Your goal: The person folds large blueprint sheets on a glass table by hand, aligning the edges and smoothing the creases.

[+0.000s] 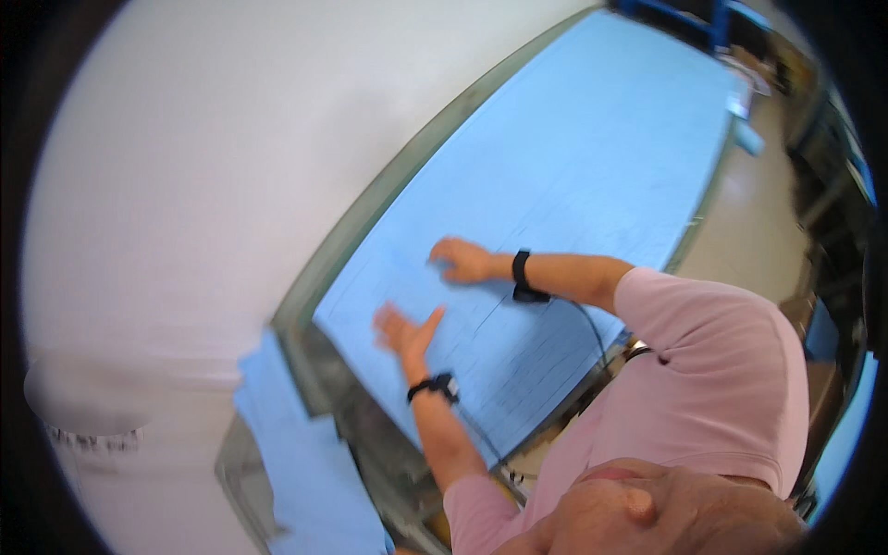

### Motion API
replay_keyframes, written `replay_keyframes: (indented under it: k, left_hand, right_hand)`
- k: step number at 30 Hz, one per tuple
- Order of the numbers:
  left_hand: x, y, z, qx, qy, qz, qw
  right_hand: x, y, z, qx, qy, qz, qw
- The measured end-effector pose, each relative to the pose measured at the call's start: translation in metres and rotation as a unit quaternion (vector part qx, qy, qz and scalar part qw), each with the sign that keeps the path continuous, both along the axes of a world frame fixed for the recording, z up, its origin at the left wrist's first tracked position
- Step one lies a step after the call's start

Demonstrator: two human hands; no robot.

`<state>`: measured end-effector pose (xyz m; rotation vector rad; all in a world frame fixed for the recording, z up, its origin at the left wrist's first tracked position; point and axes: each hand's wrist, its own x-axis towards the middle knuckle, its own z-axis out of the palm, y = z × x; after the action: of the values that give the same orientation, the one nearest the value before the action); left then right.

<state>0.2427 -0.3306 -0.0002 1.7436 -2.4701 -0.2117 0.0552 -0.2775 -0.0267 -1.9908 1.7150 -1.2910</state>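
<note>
A wide light-blue sheet, which looks like fabric, lies spread over a long green-edged table and shows fine creases near me. My left hand is over its near left part, blurred, with fingers spread and thumb apart; nothing shows in it. Farther to the right, my right hand is low over or on the sheet, its fingers bent and a gap left by the thumb. Whether either hand touches the sheet cannot be told. Each wrist wears a black band with a small device and a cable.
The table's green edge runs beside a pale wall. More light-blue material hangs over a grey-green frame at the lower left. A blue metal frame stands at the far end. Cables hang near my body.
</note>
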Motion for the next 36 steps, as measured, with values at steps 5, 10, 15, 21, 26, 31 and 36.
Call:
replay_keyframes:
  k: [5,10,15,21,26,31,36]
  left_hand:
    - [-0.01,0.015,0.011,0.048,-0.048,0.033,0.997]
    - [-0.009,0.034,0.016,0.064,0.029,0.053,0.996]
    - [-0.055,0.075,0.024,0.021,0.102,0.048,0.993]
    - [-0.21,0.186,0.001,0.014,0.041,0.032,0.999]
    - [-0.328,0.274,-0.023,-0.044,0.123,-0.216,0.968]
    - [-0.433,0.351,-0.015,0.022,0.056,-0.394,0.917]
    - [-0.477,0.346,0.008,0.042,0.09,-0.406,0.908]
  right_hand:
    - [-0.114,0.12,0.007,-0.032,0.17,-0.159,0.972]
    - [-0.251,0.24,0.015,0.087,0.131,-0.355,0.922]
    - [-0.405,0.341,0.024,0.137,0.103,-0.512,0.842]
    - [-0.61,0.437,0.038,0.179,0.045,-0.655,0.733]
    - [-0.707,0.49,0.053,0.237,-0.029,-0.714,0.658]
    - [-0.744,0.496,0.052,0.137,-0.134,-0.757,0.625]
    - [-0.76,0.49,0.057,0.211,-0.096,-0.695,0.68]
